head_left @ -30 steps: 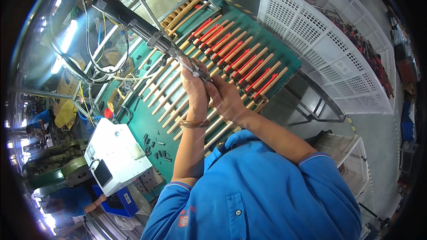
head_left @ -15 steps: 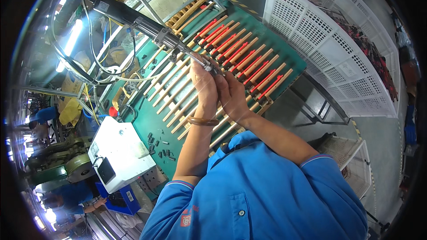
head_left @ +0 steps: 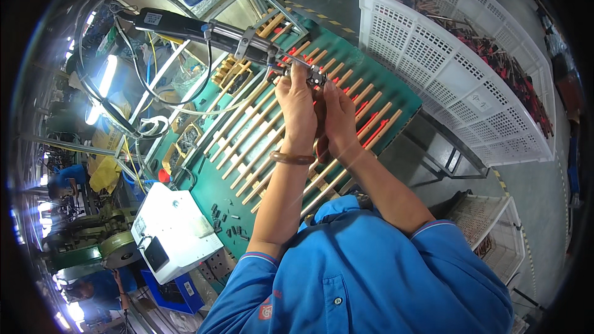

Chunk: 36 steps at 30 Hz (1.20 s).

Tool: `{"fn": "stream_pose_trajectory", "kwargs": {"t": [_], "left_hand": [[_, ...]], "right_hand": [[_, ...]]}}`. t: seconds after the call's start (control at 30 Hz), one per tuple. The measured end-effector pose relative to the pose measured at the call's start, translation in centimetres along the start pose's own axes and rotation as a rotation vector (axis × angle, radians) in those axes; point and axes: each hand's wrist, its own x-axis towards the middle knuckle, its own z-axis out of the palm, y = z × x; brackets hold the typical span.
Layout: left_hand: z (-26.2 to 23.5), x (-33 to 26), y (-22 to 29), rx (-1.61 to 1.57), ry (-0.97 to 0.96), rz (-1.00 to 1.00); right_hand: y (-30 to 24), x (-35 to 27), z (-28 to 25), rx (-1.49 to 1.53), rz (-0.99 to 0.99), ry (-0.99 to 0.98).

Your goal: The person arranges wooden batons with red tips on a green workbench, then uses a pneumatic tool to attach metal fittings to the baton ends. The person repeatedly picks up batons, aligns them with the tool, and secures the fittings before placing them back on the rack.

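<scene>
Green bench top [head_left: 213,195] stands beside a grey workshop floor [head_left: 339,0], with a large white perforated crate [head_left: 421,43] on its right, partly filled with red and dark pieces [head_left: 495,55]. Wooden rods [head_left: 383,130] lie side by side across the bench; red parts [head_left: 375,133] lie along those toward the right. Above the bench hangs a black and silver power tool [head_left: 229,36], slanting down toward my hands. At its front end, over the rods, is a small dark metal piece [head_left: 317,77], held between both hands. My left hand [head_left: 297,105] is curled closed against the piece on its left, close to the tool; a brown bracelet [head_left: 292,158] circles that wrist. My right hand [head_left: 340,117] is partly closed on the piece from the right, thumb uppermost. Something dark brown shows between my palms; I cannot tell whether it belongs to the piece. Contact between the tool tip and the piece cannot be confirmed. Small black parts [head_left: 237,231] lie loose on the bench, near a white machine housing [head_left: 176,229]. Noted further: a blue bin [head_left: 192,294] below the housing, a co-worker [head_left: 102,287] at lower left.
</scene>
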Motion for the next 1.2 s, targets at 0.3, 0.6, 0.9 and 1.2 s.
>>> {"fn": "stream_pose_trajectory", "kwargs": {"t": [0.3,0.6,0.9,1.2], "left_hand": [[0.1,0.9,0.1,0.110,0.038,-0.132],[-1.6,1.0,-0.4,0.127,0.111,-0.164],[-3.5,0.3,-0.7,0.109,0.150,-0.229],[-9.0,2.7,1.0,0.042,0.095,0.038]], "right_hand": [[-0.4,0.5,-0.4,0.214,0.187,-0.065],[1.5,0.4,-0.1,0.325,0.294,-0.132],[4.9,0.4,-1.5,0.671,0.432,-0.176],[3.1,-0.9,-0.8,0.286,0.425,-0.257]]}}
